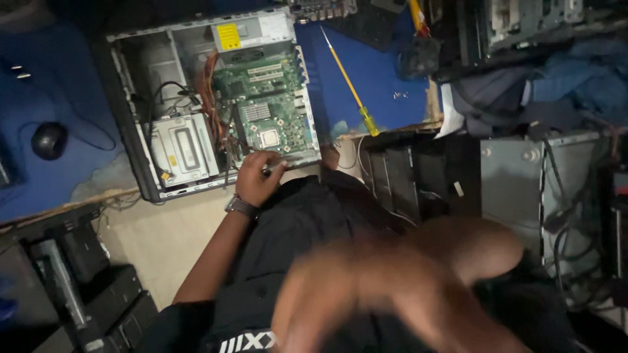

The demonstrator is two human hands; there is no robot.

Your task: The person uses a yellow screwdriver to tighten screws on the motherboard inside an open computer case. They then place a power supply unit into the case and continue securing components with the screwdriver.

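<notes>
Left hand (256,178) sits at the near edge of the open computer case (216,98) on the blue bench (376,78), fingers curled on the green motherboard (265,108) rim. Right hand (392,287) is a blur, can't tell its fingers. Better to grip edges only, off the chips.

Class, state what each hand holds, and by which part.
Left hand rests on the open computer case's edge; any hold cannot be told. Right hand is blurred.

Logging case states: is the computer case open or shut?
Open: the computer case has no side panel; its motherboard shows.
</notes>
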